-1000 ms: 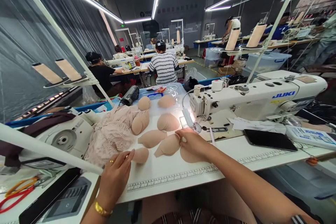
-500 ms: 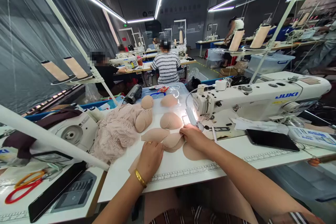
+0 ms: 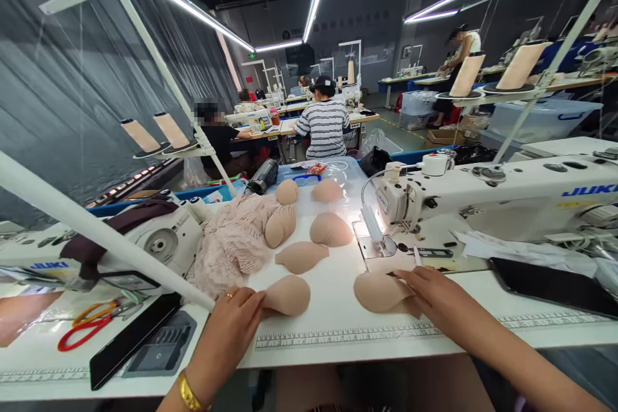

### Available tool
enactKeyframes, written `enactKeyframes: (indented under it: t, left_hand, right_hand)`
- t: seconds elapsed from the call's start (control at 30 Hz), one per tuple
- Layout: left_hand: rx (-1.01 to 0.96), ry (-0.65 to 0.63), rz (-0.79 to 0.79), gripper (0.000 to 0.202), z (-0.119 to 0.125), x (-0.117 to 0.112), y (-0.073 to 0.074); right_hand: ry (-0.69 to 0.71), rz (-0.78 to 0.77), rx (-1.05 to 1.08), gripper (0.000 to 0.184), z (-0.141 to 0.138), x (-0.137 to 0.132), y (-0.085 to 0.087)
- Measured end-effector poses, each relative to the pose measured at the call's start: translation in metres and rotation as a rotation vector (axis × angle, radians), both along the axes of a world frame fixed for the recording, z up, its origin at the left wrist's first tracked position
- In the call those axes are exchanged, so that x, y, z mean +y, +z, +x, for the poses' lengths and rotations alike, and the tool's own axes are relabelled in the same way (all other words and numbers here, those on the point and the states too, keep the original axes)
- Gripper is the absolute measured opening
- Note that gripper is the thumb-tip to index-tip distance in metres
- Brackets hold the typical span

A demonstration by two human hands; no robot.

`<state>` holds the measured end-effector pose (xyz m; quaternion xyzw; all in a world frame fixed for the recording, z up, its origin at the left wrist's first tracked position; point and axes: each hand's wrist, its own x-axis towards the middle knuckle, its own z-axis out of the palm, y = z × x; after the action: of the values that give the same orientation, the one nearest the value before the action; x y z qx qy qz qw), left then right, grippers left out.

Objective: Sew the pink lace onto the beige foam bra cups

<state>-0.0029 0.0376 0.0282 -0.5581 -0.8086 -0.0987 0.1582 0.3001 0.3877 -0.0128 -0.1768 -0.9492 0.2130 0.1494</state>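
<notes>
My left hand (image 3: pixel 232 318) pinches the narrow end of a beige bra cup piece (image 3: pixel 290 296) lying near the table's front edge. On the right, the fingers of my right hand (image 3: pixel 429 288) close on the tapered end of another beige bra cup (image 3: pixel 377 293). Bare white tabletop separates the two cups. Just beyond them lies a single beige panel (image 3: pixel 302 258) with pointed ends. Behind that are a stack of beige cups (image 3: pixel 331 230), a second stack (image 3: pixel 280 226) and a pile of beige lace (image 3: pixel 232 241).
A white sewing machine (image 3: pixel 463 206) with a lit needle area stands at right. Thread snips (image 3: pixel 434 252) and a black phone (image 3: pixel 550 283) lie before it. At left are red-and-orange-handled scissors (image 3: pixel 87 328) and a slanting white pole (image 3: pixel 111 238). A printed ruler (image 3: pixel 333 337) runs along the front edge.
My hands have moved apart, left hand leftward and right hand rightward, each with a cup piece; they were close together over overlapping pieces. The view has shifted somewhat.
</notes>
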Motion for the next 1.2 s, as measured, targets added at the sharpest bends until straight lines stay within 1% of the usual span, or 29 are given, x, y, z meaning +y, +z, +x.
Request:
enactKeyframes:
  t: [0.07,0.13,0.2,0.23,0.3,0.37,0.4,0.47,0.57,0.67,0.73,0.8,0.87,0.93,1.0,1.07,1.13,1.2]
  left_hand:
    - [-0.076,0.003,0.034,0.030,-0.010,-0.007,0.004]
    - [-0.134,0.014,0.056,0.034,-0.018,0.002,0.011]
    - [-0.169,0.011,-0.006,0.036,-0.026,0.025,0.015]
    - [-0.176,0.005,-0.069,0.037,-0.030,0.040,0.015]
    - [-0.173,-0.003,-0.136,0.042,-0.038,0.068,0.011]
    - [-0.163,0.011,-0.176,0.038,-0.046,0.090,0.002]
    - [-0.157,0.023,-0.190,0.032,-0.048,0.098,-0.003]
    - [-0.138,0.054,-0.208,0.024,-0.051,0.105,-0.011]
    - [-0.114,0.091,-0.219,0.023,-0.050,0.104,-0.019]
    - [-0.116,0.093,-0.210,0.023,-0.046,0.102,-0.017]
    - [-0.122,0.088,-0.179,0.023,-0.042,0.099,-0.008]
    - [-0.120,0.091,-0.132,0.026,-0.036,0.091,0.006]
    - [-0.116,0.089,-0.081,0.028,-0.029,0.078,0.018]
    - [-0.102,0.066,-0.025,0.029,-0.022,0.059,0.022]
    - [-0.045,0.023,0.059,0.028,-0.019,0.037,0.014]
    - [-0.020,0.022,0.048,0.027,-0.023,0.017,-0.003]
    - [-0.048,0.017,0.051,0.030,-0.030,0.002,-0.019]
    - [-0.120,0.009,0.103,0.039,-0.031,-0.007,-0.028]
  right_hand:
    - [0.048,0.019,0.026,0.042,0.003,0.004,0.008]
    - [0.087,0.034,0.067,0.037,-0.013,-0.002,0.025]
    - [0.149,0.014,0.058,0.034,-0.044,-0.017,0.042]
    - [0.184,-0.014,0.025,0.033,-0.063,-0.027,0.048]
    - [0.233,-0.022,-0.055,0.031,-0.104,-0.044,0.052]
    - [0.241,0.061,-0.113,0.035,-0.142,-0.054,0.046]
    - [0.238,0.089,-0.123,0.037,-0.157,-0.057,0.040]
    - [0.245,0.131,-0.141,0.039,-0.179,-0.058,0.025]
    - [0.253,0.164,-0.157,0.035,-0.193,-0.056,0.008]
    - [0.246,0.179,-0.158,0.032,-0.198,-0.055,0.002]
    - [0.237,0.176,-0.162,0.033,-0.197,-0.057,0.005]
    - [0.213,0.169,-0.164,0.035,-0.189,-0.058,0.014]
    - [0.167,0.161,-0.154,0.039,-0.171,-0.058,0.024]
    - [0.107,0.179,-0.121,0.042,-0.141,-0.055,0.032]
    - [0.054,0.212,-0.084,0.045,-0.104,-0.050,0.036]
    - [0.012,0.234,-0.079,0.045,-0.066,-0.042,0.034]
    - [-0.022,0.223,-0.121,0.044,-0.033,-0.033,0.030]
    - [-0.054,0.192,-0.172,0.045,-0.009,-0.025,0.026]
